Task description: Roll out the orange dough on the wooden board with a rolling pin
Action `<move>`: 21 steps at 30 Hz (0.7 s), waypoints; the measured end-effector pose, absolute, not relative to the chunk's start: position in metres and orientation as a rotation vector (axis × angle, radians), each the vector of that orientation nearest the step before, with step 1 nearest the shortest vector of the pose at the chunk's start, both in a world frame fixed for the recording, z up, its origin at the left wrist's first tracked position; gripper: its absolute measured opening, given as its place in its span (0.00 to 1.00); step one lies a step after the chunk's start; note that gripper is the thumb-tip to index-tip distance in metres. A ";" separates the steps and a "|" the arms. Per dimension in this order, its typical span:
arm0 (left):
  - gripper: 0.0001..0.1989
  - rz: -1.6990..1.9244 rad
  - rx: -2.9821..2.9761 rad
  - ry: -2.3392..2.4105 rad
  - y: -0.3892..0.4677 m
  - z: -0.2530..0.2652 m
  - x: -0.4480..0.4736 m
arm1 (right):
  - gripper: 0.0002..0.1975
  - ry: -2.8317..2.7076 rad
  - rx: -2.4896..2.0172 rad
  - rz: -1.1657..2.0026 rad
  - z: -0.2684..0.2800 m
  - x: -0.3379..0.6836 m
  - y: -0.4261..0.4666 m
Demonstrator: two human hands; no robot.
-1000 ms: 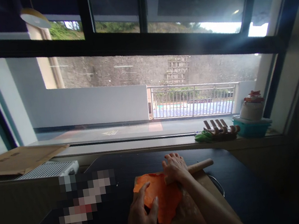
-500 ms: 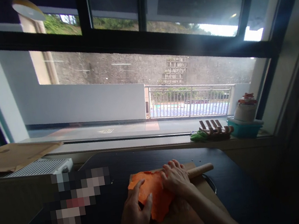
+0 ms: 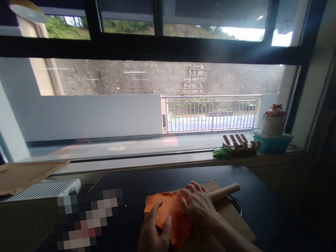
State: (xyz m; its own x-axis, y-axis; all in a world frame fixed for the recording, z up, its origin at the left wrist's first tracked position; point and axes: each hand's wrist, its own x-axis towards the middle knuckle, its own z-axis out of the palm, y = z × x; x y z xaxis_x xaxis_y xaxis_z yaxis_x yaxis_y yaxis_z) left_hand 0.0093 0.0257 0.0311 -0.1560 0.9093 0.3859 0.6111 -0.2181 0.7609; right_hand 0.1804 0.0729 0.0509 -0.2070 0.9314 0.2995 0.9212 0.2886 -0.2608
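A thin orange sheet (image 3: 171, 214), like rolled-out dough or clay with a ragged edge, lies on a wooden board (image 3: 230, 226). My left hand (image 3: 153, 235) is at the sheet's lower left side, its thumb and fingers spread apart and touching the edge. At the right edge my right hand (image 3: 200, 203) has its fingers bent close together on the sheet; the fingertips' exact grip is partly hidden. Beside that hand a light wooden rolling pin (image 3: 225, 192) rests across the board, its near end hidden behind the hand.
The board lies on a dark table (image 3: 126, 182). On the windowsill are a teal box (image 3: 273, 144), a brown rack-like object (image 3: 242, 146) and a green item (image 3: 222, 152). A cardboard piece (image 3: 14, 176) covers a white slatted unit (image 3: 45, 189) at left. A pixelated patch hides part of the table.
My right hand has shifted slightly downward, and the orange sheet's lower right edge now reaches less far right. My left hand stays nearly in place.
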 end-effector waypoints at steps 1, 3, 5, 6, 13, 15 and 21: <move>0.28 1.320 1.797 1.720 0.026 0.030 0.009 | 0.16 -2.160 -1.664 0.035 0.049 0.182 0.065; 0.27 1.334 1.797 1.708 0.027 0.028 0.009 | 0.16 -2.149 -1.691 0.049 0.047 0.183 0.059; 0.26 1.365 1.794 1.688 0.028 0.026 0.009 | 0.17 -2.143 -1.733 0.034 0.050 0.179 0.068; 0.26 1.386 1.789 1.679 0.029 0.025 0.009 | 0.17 -2.142 -1.754 0.028 0.052 0.176 0.078; 0.28 1.395 1.820 1.719 0.026 0.025 0.010 | 0.18 -1.988 -1.931 0.106 0.072 0.147 0.157; 0.31 1.352 1.843 1.753 0.027 0.021 0.008 | 0.16 -1.938 -1.918 0.093 0.072 0.146 0.162; 0.33 1.439 1.811 1.594 0.036 -0.001 0.004 | 0.16 -2.037 -1.782 0.020 0.049 0.174 0.133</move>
State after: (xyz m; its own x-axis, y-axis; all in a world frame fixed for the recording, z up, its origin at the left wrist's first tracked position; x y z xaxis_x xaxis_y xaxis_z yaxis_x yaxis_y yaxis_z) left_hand 0.0042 0.0362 -0.0007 -0.1368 0.8788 0.4572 0.5445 -0.3188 0.7758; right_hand 0.1736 0.1329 0.0487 -0.0802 0.9480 0.3081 0.9417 0.1734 -0.2882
